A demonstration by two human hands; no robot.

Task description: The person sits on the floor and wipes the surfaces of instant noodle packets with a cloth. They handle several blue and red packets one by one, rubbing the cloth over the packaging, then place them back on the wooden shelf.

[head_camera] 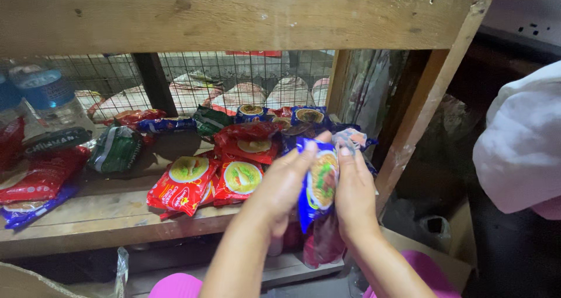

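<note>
Both my hands hold a stack of noodle packets upright in front of a wooden shelf. My left hand (284, 181) grips the left side of a blue noodle packet (318, 181). My right hand (354, 191) presses the right side, its fingertips at the packet's top edge. A dark red packet (323, 242) hangs below the blue one between my wrists. On the shelf board (117, 216) just left of my hands lie red noodle packets (186, 184), with blue ones (308, 116) behind.
A green packet (117, 149) and more red packets (41, 175) lie at the left, near a water bottle (49, 96). Wire mesh (234, 76) backs the shelf. A wooden post (429, 99) stands at the right, a white cloth bundle (520, 146) beyond it. Cans line the top shelf (234, 20).
</note>
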